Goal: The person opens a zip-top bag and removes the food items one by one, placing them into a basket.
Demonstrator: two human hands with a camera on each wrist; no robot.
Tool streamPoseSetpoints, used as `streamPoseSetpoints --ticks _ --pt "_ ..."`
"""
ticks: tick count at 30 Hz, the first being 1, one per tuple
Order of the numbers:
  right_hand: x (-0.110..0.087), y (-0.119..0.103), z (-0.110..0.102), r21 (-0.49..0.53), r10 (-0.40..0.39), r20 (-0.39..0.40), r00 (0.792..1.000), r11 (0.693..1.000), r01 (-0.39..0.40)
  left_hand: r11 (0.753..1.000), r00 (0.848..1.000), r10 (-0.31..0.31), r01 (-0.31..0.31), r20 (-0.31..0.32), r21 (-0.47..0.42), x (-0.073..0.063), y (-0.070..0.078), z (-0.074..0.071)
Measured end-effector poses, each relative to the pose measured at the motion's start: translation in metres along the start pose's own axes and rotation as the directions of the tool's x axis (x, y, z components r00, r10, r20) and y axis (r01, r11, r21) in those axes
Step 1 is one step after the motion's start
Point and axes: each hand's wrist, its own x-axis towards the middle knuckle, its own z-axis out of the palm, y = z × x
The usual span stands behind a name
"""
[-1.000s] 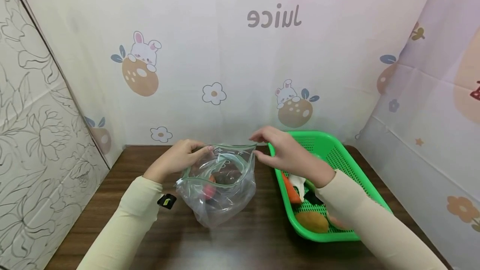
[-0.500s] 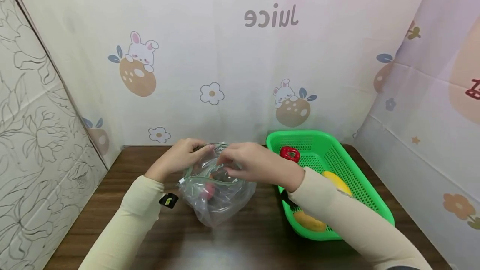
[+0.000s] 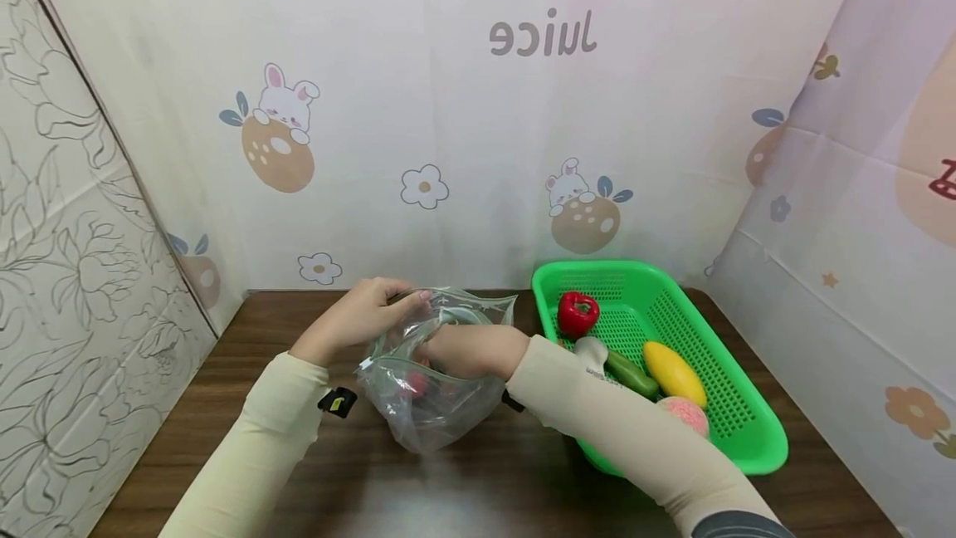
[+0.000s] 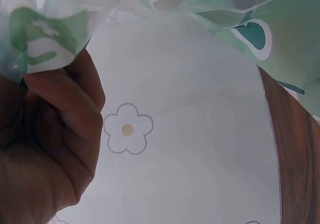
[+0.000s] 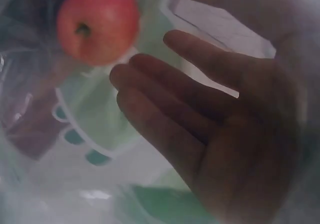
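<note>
A clear zip bag (image 3: pixel 448 413) stands on the table with its mouth open. At the left of its rim, my left hand (image 3: pixel 358 318) pinches the plastic; the left wrist view shows that hand's curled fingers (image 4: pixel 70 103) at the bag's printed edge. My right hand (image 3: pixel 478 349) reaches down through the mouth, its fingertips hidden in the head view. Seen by the right wrist camera, the fingers (image 5: pixel 165 129) are extended and hold nothing. Close to their tips lies a red apple (image 5: pixel 97 26) with its stem visible, apart from them.
To the right stands a green basket (image 3: pixel 773 447) containing a red bell pepper (image 3: pixel 577 314), a yellow mango-like fruit (image 3: pixel 675 374), a green cucumber-like piece (image 3: pixel 631 374), a whitish piece (image 3: pixel 592 354) and a pink round item (image 3: pixel 685 413). A printed curtain (image 3: pixel 448 106) hangs behind the table.
My right hand has gone from the bag's right rim leftward and down into its mouth, baring more of the basket. My left hand keeps its hold on the rim.
</note>
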Motion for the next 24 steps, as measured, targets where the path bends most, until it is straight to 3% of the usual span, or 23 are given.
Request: streamPoseSetpoints --ticks 7,16,24 --pt "0.015 0.009 0.014 -0.089 0.014 0.059 0.998 0.996 -0.009 1.000 1.000 -0.007 0.007 0.007 0.000 0.001 -0.002 0.004" --pt "0.031 0.017 0.029 -0.143 0.054 0.045 0.998 0.989 -0.047 0.999 0.999 0.036 -0.036 0.016 0.020 0.002 -0.006 0.008" --pt "0.044 0.020 0.030 0.068 0.160 0.096 0.982 0.984 -0.167 0.999 0.999 0.040 -0.040 0.006 0.032 0.002 -0.008 0.007"
